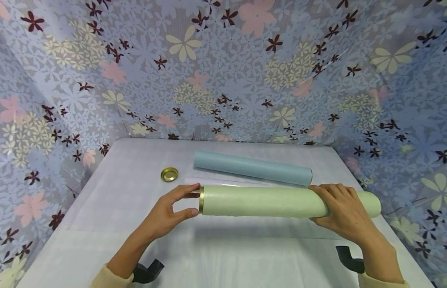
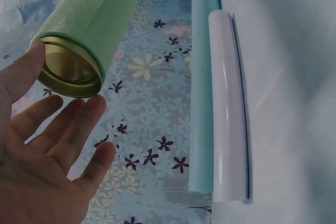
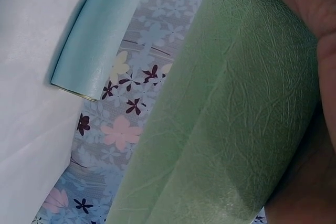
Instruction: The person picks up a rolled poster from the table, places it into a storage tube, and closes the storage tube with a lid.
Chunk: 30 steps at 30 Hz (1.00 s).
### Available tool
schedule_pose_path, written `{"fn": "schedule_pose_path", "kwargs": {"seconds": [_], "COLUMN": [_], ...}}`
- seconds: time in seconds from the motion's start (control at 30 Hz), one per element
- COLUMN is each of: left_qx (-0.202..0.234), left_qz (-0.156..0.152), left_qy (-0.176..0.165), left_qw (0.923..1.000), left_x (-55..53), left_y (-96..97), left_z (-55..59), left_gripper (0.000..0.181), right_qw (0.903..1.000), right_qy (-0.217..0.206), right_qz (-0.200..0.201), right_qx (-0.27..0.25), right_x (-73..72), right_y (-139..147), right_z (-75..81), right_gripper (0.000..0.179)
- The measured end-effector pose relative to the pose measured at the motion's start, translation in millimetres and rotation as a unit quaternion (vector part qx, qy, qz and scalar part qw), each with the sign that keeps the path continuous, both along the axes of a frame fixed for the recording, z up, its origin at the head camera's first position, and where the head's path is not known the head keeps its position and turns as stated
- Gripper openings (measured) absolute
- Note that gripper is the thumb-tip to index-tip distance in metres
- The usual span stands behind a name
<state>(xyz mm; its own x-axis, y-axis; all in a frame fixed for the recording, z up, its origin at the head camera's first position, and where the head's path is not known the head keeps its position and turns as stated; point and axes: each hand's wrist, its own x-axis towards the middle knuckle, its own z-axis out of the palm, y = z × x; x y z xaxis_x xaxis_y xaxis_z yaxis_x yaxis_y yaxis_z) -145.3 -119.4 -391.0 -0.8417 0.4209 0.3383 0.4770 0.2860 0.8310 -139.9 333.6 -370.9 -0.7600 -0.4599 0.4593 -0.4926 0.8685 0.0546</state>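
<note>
A long pale green tube (image 1: 263,201), its surface wrinkled, lies level above the table in the head view. My right hand (image 1: 340,210) grips it near its right end, fingers over the top and thumb beneath. A gold metal lid (image 2: 71,66) closes the tube's left end. My left hand (image 1: 167,214) has its thumb and fingertips on opposite sides of that lid's rim; the little finger stands free of it in the left wrist view. In the right wrist view the green tube (image 3: 210,114) fills much of the picture, and only part of the right hand shows.
Behind the green tube a light blue tube (image 1: 252,167) lies on the white table (image 1: 137,160). A glossy white roll (image 2: 228,108) lies beside it. A loose gold lid (image 1: 169,174) is on the table at left. Floral cloth (image 1: 223,80) surrounds the table.
</note>
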Motion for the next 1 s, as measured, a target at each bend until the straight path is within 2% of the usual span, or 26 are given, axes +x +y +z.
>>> {"fn": "schedule_pose_path", "kwargs": {"seconds": [0.23, 1.0], "left_qx": [-0.002, -0.022], "left_qz": [0.001, 0.030], "left_qy": [-0.002, 0.003], "left_qw": [1.0000, 0.9993], "left_x": [-0.3, -1.9], "left_y": [0.0, 10.0], "left_z": [2.4, -0.6], "left_gripper": [0.059, 0.063], "right_qw": [1.0000, 0.9997], "right_qy": [-0.001, 0.018], "right_qz": [-0.001, 0.009], "right_qx": [0.000, 0.013], "right_x": [-0.8, -3.7], "right_y": [-1, -4], "right_z": [-1.3, -5.2], "right_gripper": [0.090, 0.091]}}
